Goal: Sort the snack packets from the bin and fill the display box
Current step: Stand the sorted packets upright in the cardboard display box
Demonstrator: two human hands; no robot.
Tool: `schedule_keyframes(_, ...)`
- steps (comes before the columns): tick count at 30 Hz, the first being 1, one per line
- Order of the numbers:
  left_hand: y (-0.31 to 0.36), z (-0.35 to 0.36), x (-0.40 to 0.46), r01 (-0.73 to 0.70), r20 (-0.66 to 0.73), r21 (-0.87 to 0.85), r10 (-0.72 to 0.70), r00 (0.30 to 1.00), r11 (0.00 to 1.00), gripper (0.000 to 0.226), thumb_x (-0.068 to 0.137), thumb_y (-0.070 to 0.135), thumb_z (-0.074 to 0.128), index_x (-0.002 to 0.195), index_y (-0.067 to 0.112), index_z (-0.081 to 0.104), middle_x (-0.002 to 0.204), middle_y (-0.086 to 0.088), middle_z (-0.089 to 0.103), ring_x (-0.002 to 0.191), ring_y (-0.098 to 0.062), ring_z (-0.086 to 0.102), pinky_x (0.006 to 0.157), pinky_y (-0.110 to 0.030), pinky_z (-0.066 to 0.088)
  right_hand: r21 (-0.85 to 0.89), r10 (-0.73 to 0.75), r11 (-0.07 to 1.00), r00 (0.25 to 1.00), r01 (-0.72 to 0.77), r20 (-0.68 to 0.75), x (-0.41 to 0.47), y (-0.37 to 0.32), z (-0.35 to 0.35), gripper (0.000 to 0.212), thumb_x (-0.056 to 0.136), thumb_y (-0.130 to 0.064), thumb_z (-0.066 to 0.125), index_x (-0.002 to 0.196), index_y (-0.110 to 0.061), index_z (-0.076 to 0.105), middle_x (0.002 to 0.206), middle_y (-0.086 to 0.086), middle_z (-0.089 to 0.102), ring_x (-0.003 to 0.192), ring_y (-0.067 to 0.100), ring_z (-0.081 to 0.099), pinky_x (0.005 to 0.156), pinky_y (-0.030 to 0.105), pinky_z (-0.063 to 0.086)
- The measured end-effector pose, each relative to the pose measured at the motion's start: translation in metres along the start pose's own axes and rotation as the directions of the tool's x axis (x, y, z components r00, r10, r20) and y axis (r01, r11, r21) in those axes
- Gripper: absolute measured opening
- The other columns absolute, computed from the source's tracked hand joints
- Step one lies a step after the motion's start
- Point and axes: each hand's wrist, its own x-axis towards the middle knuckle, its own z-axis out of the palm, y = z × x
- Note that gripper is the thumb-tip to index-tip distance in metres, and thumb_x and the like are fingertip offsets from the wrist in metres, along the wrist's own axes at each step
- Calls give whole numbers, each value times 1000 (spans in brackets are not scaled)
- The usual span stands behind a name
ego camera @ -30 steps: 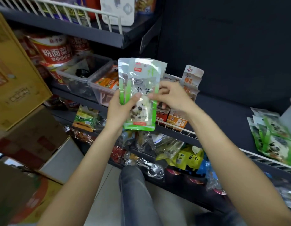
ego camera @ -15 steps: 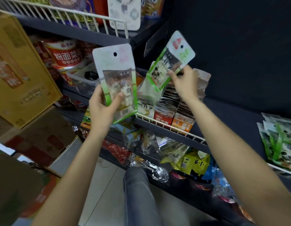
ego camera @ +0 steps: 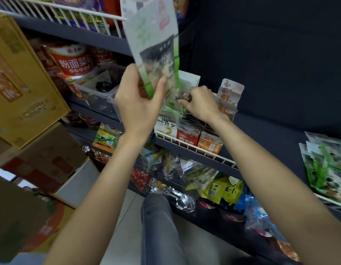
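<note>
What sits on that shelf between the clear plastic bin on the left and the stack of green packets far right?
In the head view, between clear bin and green packets: the display boxes behind the wire rail, then bare dark shelf.

Left hand (ego camera: 137,104) raised, thumb and fingers pinching the lower end of a green-and-white snack packet (ego camera: 154,44) that stands upright above it, blurred. Right hand (ego camera: 201,104) just to the right and slightly lower, fingers curled on a second green packet (ego camera: 174,106) at the top of the white display box (ego camera: 166,129). Below the right wrist, red and orange boxes (ego camera: 199,138) behind a white wire rail (ego camera: 194,150). Far right of the right forearm, a pile of green packets (ego camera: 324,169). Left of the left hand, a clear bin (ego camera: 97,94) and yellow carton (ego camera: 22,83).
</note>
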Motion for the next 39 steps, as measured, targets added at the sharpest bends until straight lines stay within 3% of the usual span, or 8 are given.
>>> schedule_keyframes(4,15,35,13,-196,-33,29,197,980,980,24,86,18,65,99,10,47,86,-11,59,77,-14,53,64,-18,43,-50,-122,991,987,128,102,-6,-3,6,21,90,-32,60,102,-19,72,93,8,71,90,27,63,68,33,45)
schedule_keyframes(8,16,67,14,-180,127,111,166,978,977,18,81,8,64,91,-3,54,81,-8,53,69,-5,39,58,-15,31,244,-54,970,987,15,151,-18,23,-12,28,86,-21,66,114,-20,68,107,-3,70,99,13,63,87,25,49)
schedule_keyframes(11,5,84,4,-110,307,202,44,951,973,16,83,10,61,92,2,50,83,-4,51,64,-13,44,56,-20,30,584,70,809,997,-68,19,-35,38,-39,30,91,-10,58,121,-14,63,112,-2,67,104,8,61,94,20,48)
schedule_keyframes(15,-14,98,-6,-90,413,313,-50,909,945,20,89,15,58,102,4,48,94,-9,60,80,-29,62,58,-29,39,845,52,518,991,-131,122,-34,32,-54,45,96,-28,54,138,-21,44,122,-4,61,115,10,58,96,27,49)
schedule_keyframes(19,-20,99,-7,-53,502,324,-124,856,945,30,87,9,57,115,0,49,107,-16,62,94,-34,62,68,-32,42,714,102,682,987,-158,121,-4,16,-38,55,88,-52,56,135,-25,47,117,-3,65,110,9,60,96,33,49)
schedule_keyframes(23,-35,83,-6,-78,607,317,-139,782,945,32,90,26,58,118,10,53,110,-6,63,96,-25,63,71,-33,47,572,187,811,981,-123,-55,22,9,-20,27,98,-23,46,113,-12,66,101,8,70,85,14,60,71,24,44)
schedule_keyframes(34,-65,10,-8,-240,817,343,-163,552,908,63,82,71,34,111,26,68,115,2,67,102,-18,62,90,-38,47,559,-34,817,980,141,-198,27,10,11,24,98,-14,47,111,-3,63,104,5,69,95,17,63,81,30,51)
schedule_keyframes(39,-77,0,-11,-366,862,293,-78,501,883,34,89,35,59,122,25,63,117,1,66,102,-22,61,89,-37,47,383,-231,900,973,210,8,16,15,16,26,97,-15,49,119,-14,63,108,-2,69,95,9,62,79,19,47)
